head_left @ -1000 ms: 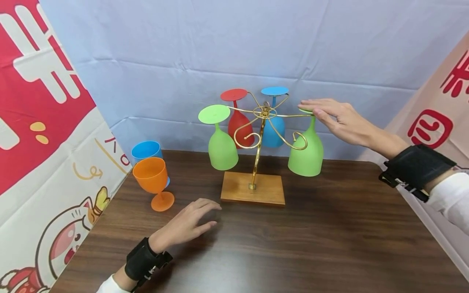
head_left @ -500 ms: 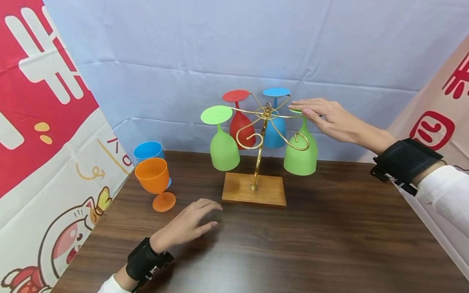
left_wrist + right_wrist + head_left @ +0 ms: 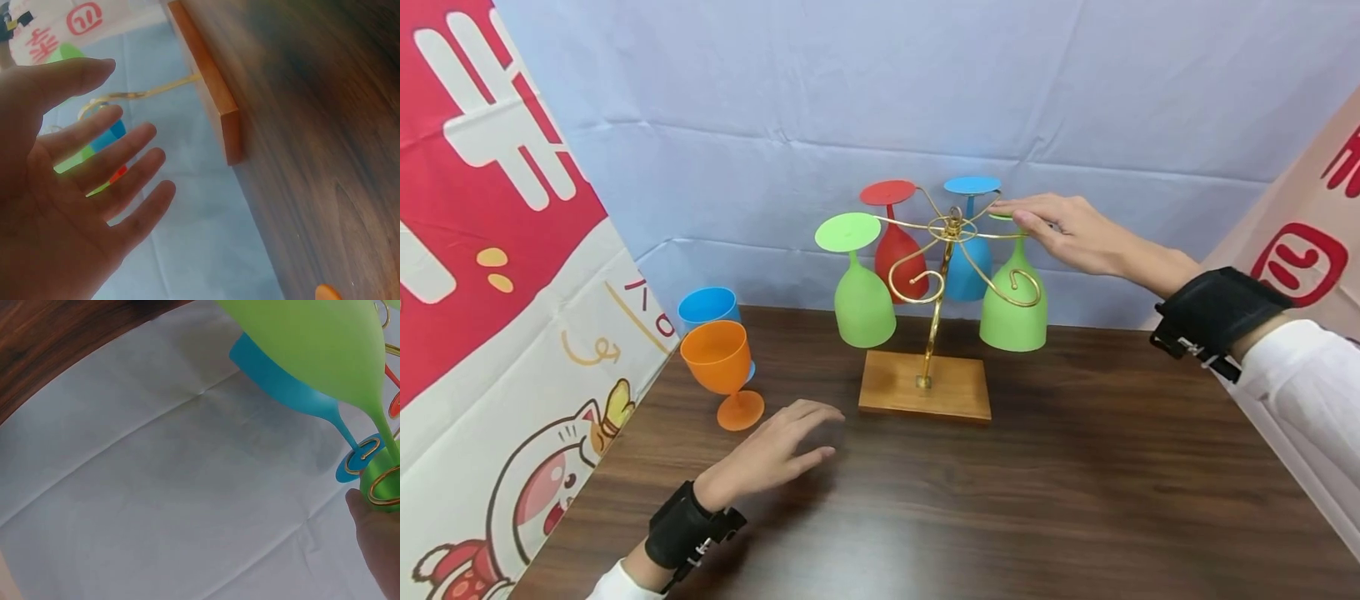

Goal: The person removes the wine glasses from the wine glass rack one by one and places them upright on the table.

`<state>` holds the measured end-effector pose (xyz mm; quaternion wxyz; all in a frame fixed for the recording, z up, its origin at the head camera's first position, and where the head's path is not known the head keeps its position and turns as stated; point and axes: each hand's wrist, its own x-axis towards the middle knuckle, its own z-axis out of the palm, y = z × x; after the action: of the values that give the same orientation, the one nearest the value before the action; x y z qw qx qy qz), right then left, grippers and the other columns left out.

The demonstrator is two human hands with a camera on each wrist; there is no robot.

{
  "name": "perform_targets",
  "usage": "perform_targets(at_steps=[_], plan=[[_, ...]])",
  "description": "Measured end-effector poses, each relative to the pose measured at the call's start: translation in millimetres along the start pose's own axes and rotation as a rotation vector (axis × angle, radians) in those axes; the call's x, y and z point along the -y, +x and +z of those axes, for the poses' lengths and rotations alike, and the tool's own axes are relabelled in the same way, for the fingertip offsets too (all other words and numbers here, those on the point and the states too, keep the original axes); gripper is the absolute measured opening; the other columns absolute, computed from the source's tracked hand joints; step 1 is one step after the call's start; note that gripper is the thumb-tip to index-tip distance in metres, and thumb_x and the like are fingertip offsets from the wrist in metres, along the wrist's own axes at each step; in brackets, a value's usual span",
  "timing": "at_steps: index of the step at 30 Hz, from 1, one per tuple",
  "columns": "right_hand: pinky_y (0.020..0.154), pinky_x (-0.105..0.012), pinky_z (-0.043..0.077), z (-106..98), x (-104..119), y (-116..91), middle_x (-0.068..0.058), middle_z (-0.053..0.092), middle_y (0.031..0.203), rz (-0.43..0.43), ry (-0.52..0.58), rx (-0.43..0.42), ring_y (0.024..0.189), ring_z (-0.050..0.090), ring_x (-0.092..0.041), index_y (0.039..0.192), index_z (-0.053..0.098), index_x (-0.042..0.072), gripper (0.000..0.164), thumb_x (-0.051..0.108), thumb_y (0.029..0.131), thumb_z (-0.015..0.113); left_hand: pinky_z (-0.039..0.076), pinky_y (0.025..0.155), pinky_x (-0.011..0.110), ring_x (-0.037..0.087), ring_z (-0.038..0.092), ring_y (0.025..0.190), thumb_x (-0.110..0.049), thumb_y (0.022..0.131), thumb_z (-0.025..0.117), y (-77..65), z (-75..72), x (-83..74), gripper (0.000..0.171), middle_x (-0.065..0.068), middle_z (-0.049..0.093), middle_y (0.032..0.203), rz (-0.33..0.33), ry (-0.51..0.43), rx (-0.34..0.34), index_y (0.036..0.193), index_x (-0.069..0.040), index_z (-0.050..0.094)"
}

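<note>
My right hand (image 3: 1078, 237) holds the round foot of an upside-down green goblet (image 3: 1015, 312), fingers laid over the top and thumb at the near edge. This goblet hangs by its foot from the right arm of a brass stemware rack (image 3: 925, 396) with a wooden base. In the right wrist view the thumb (image 3: 369, 515) meets the green foot, above a curled wire. My left hand (image 3: 775, 450) hovers low over the table, left of the base, fingers loosely spread and holding nothing. The left wrist view shows its bare palm (image 3: 69, 206).
Another green goblet (image 3: 865, 308), a red goblet (image 3: 898, 250) and a blue goblet (image 3: 966, 275) hang inverted on the rack. Two front wire arms end in bare curls. An orange goblet (image 3: 718, 358) stands upright at left, before another blue goblet (image 3: 707, 304).
My right hand has moved left, sliding the green goblet inward along the wire arm toward the rack's post. The left hand has shifted slightly left, away from the base.
</note>
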<state>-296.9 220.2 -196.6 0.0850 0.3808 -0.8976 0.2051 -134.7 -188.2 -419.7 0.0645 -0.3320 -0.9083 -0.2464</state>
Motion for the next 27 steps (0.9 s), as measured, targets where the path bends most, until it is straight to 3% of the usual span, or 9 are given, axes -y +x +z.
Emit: perform_targets(at_steps=[6,10,16,27], plan=[[0.109,-0.067,0.040,-3,-2,3,-0.019,0.056,0.149,0.020,0.017,0.015,0.136,0.052,-0.045,0.148,0.055,0.014,0.043,0.028,0.112,0.036,0.053,0.104,0.050,0.024,0.057,0.130,-0.025,0.098,0.070,-1.8,0.5,2.6,0.043,0.004,0.060,0.140,-0.030,-0.006,0.017,0.139,-0.017,0.058],[0.102,-0.065,0.044,-7,-3,3,-0.022,0.058,0.146,0.077,0.037,0.048,0.127,0.059,-0.046,0.150,0.054,0.017,0.045,0.032,0.113,0.033,0.053,0.103,0.050,0.024,0.058,0.130,-0.025,0.098,0.070,-1.7,1.4,2.2,0.043,0.004,0.060,0.140,-0.031,-0.007,0.019,0.139,-0.017,0.058],[0.106,-0.067,0.041,-12,-3,2,-0.026,0.057,0.145,0.182,0.060,0.102,0.134,0.055,-0.045,0.153,0.049,0.018,0.050,0.041,0.111,0.036,0.053,0.103,0.049,0.024,0.058,0.130,-0.025,0.098,0.071,-0.6,2.3,1.6,0.042,0.004,0.061,0.139,-0.031,-0.008,0.016,0.138,-0.017,0.059],[0.111,-0.070,0.034,-17,-9,-5,-0.023,0.052,0.151,0.211,0.038,0.121,0.143,0.044,-0.046,0.155,0.047,0.018,0.053,0.044,0.109,0.038,0.054,0.102,0.048,0.025,0.059,0.128,-0.023,0.097,0.071,-0.2,8.2,4.3,0.041,0.006,0.062,0.138,0.000,0.037,-0.006,0.136,-0.011,0.061]])
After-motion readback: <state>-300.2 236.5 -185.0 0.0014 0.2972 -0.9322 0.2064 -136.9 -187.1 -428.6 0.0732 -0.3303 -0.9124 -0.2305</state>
